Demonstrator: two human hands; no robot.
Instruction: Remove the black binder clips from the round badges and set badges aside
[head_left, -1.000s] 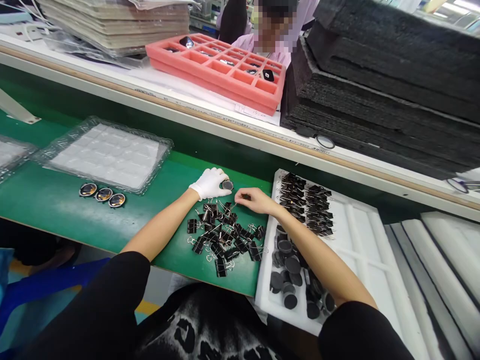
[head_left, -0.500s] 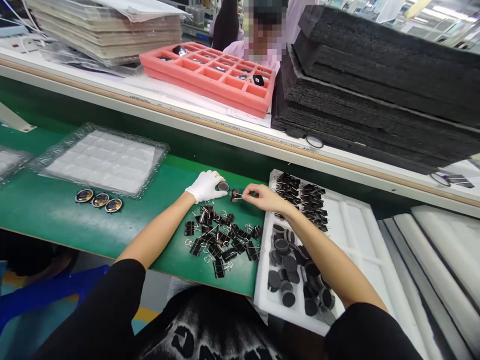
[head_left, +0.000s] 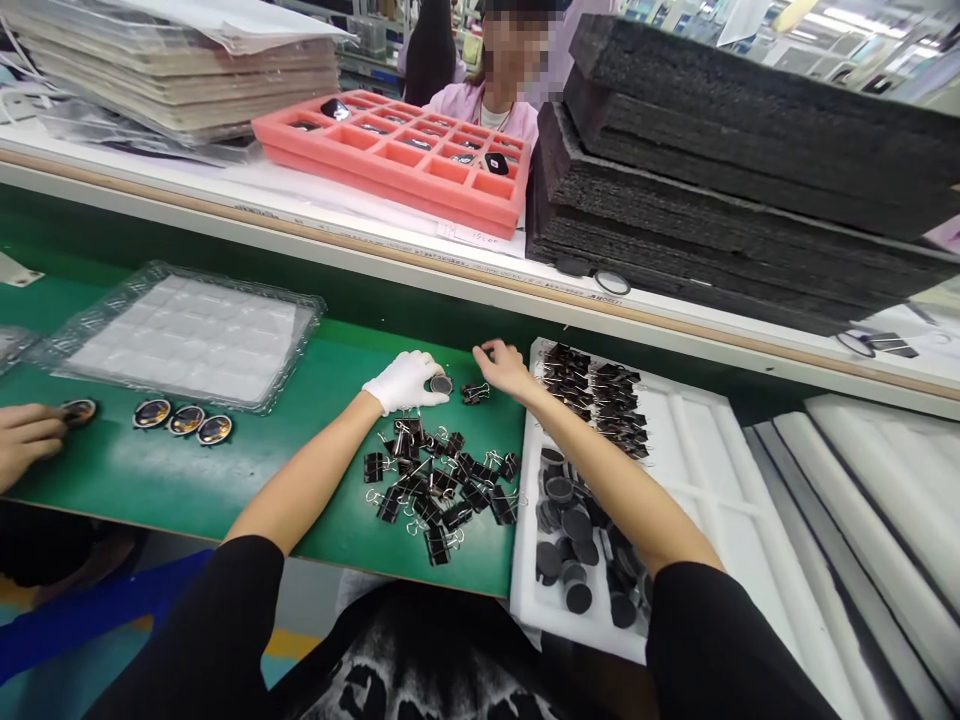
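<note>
My left hand (head_left: 405,382), in a white glove, pinches a small round dark disc (head_left: 441,385) with a pale rim between thumb and fingers, just above the green table. To its right a black binder clip (head_left: 475,394) lies on the table. My bare right hand (head_left: 504,368) hovers above and beside that clip, fingers apart, holding nothing. Nearer to me is a loose heap of black binder clips (head_left: 431,475). Several more clips (head_left: 600,400) fill a compartment of the white foam tray (head_left: 694,430), with dark round discs (head_left: 574,525) in another compartment.
Three round rimmed pieces (head_left: 186,420) sit left, below a clear plastic tray (head_left: 187,335). Another person's hand (head_left: 30,440) touches a similar piece (head_left: 77,412). A pink foam tray (head_left: 397,165) and black foam stack (head_left: 735,150) stand on the ledge.
My right hand has let go of the binder clip and lifted away; the clip now lies on the table. Another person's hand has come in at the left with a round piece.
</note>
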